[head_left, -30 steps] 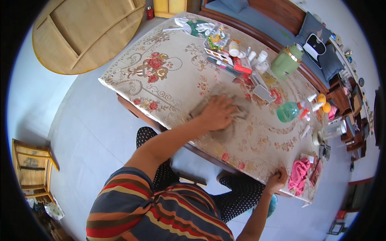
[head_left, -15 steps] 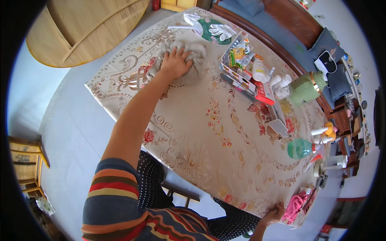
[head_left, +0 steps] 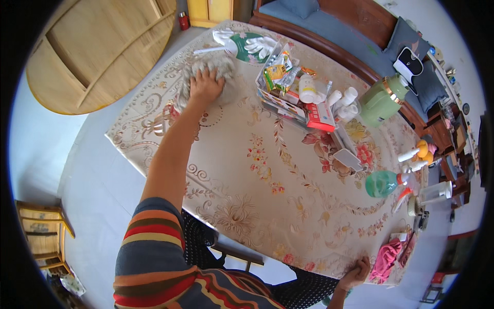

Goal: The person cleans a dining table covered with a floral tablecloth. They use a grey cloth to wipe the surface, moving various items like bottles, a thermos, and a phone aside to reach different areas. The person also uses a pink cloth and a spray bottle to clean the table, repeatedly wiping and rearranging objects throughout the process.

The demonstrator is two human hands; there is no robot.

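My left hand (head_left: pixel 207 85) lies spread on a bunched grey, fluffy-looking cloth (head_left: pixel 221 72), pressing it against the patterned tablecloth (head_left: pixel 231 154) near the table's far left part. Its fingers are apart, and the cloth bulges out around them. At the near right edge of the table rests my right hand (head_left: pixel 355 274), its fingers curled in with nothing visible in them. Beside it lies a crumpled pink cloth (head_left: pixel 385 260). Just beyond the grey cloth are white gloves (head_left: pixel 261 46) and a green round fan (head_left: pixel 239 47).
An open box (head_left: pixel 280 105) holds packets, white bottles and a red carton (head_left: pixel 320 117). A green thermos jug (head_left: pixel 382 100) stands behind it. To the right are a green spray bottle (head_left: pixel 382 184) and a clear jar (head_left: pixel 436 192). A round wooden tabletop (head_left: pixel 103 56) leans far left; a wooden sofa (head_left: pixel 329 36) stands behind.
The whole view has shifted, so the table's things appear farther left and most slightly lower. My left hand stays on the grey cloth, and my right hand remains at the table's edge.
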